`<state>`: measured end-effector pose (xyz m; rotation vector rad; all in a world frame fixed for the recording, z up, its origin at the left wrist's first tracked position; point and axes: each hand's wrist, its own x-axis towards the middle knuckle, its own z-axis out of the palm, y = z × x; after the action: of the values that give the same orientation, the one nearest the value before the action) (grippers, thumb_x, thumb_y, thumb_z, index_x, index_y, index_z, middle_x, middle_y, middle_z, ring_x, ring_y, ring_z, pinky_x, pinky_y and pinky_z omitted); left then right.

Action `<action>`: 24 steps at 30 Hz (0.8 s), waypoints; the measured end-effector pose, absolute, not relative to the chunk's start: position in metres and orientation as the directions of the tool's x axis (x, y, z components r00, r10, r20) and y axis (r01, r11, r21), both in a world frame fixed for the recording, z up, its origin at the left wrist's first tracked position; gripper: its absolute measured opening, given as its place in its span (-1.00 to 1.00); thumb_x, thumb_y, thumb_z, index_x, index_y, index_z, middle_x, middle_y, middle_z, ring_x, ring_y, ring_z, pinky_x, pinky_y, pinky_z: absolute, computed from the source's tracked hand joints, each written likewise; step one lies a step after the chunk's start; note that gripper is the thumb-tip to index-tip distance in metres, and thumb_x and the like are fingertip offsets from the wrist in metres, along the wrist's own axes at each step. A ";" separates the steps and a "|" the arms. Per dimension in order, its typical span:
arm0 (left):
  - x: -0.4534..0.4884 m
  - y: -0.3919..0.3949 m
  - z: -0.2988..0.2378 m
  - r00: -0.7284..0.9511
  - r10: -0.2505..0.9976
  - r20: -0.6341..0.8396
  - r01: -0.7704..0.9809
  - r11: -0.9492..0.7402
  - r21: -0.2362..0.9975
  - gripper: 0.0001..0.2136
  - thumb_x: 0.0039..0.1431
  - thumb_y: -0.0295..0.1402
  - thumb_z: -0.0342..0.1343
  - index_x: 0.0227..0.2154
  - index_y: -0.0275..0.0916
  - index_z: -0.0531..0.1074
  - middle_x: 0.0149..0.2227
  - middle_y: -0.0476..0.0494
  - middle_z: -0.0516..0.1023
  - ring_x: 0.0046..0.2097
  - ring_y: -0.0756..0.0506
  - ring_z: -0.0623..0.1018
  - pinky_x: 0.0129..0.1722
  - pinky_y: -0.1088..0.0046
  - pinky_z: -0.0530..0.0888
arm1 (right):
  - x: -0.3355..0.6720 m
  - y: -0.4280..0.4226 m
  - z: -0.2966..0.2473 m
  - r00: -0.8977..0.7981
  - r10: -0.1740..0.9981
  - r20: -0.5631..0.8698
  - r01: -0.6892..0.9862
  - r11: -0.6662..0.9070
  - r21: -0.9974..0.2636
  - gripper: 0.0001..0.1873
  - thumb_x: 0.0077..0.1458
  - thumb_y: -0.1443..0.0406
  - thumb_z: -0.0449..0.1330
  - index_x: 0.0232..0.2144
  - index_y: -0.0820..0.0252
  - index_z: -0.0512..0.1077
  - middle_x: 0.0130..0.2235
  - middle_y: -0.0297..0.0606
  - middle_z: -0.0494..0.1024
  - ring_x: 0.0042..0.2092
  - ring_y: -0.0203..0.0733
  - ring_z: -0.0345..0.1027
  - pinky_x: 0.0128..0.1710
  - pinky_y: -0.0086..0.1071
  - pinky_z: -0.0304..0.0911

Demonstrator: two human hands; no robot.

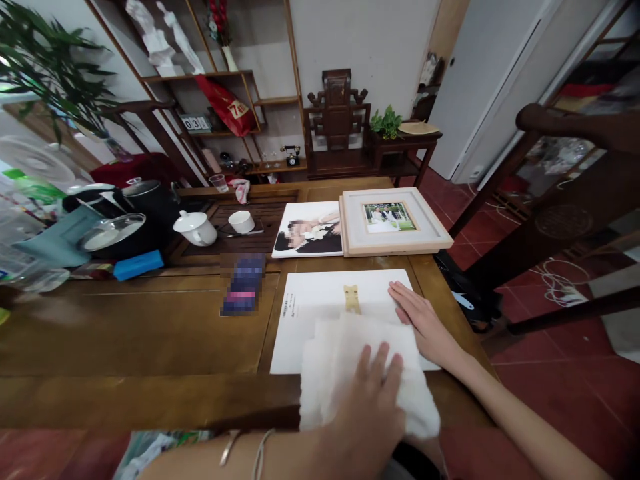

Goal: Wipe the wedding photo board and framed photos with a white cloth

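A white flat board (pixel 325 297) with a small yellow figure printed on it lies on the wooden table (pixel 140 327) in front of me. A white cloth (pixel 345 347) covers its near part and hangs over the table's front edge. My left hand (pixel 373 400) lies flat on the cloth with fingers stretched out. My right hand (pixel 423 323) rests flat on the board's right edge, fingers extended. Beyond the board lie a frameless photo print (pixel 310 230) and a light wooden picture frame (pixel 395 220) side by side.
A white teapot (pixel 196 228) and white cup (pixel 242 221) stand on a dark tea tray. At the left are black pots (pixel 120 230), a blue sponge (pixel 139 264) and clutter. A blurred dark object (pixel 243 285) lies mid-table. A carved chair (pixel 337 127) and shelves stand behind.
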<state>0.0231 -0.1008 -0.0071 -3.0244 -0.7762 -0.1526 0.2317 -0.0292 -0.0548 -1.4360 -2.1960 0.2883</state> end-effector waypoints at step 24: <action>0.065 0.056 0.033 0.818 0.566 -0.099 0.570 -0.775 0.273 -0.69 -0.01 -0.60 -0.08 -0.22 -0.26 0.42 -0.03 -0.23 0.49 0.07 -0.21 0.43 0.06 0.23 0.35 | 0.228 -0.029 -0.046 -0.303 0.914 0.271 0.818 0.395 -0.418 -0.56 0.27 0.31 -0.09 0.18 0.15 0.16 0.12 -0.02 0.38 0.19 0.05 0.18 0.11 -0.01 0.16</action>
<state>0.0648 0.0563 0.0325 -3.2725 -1.0471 0.0199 0.2275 -0.0288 -0.0463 -1.4820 -2.1946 0.2766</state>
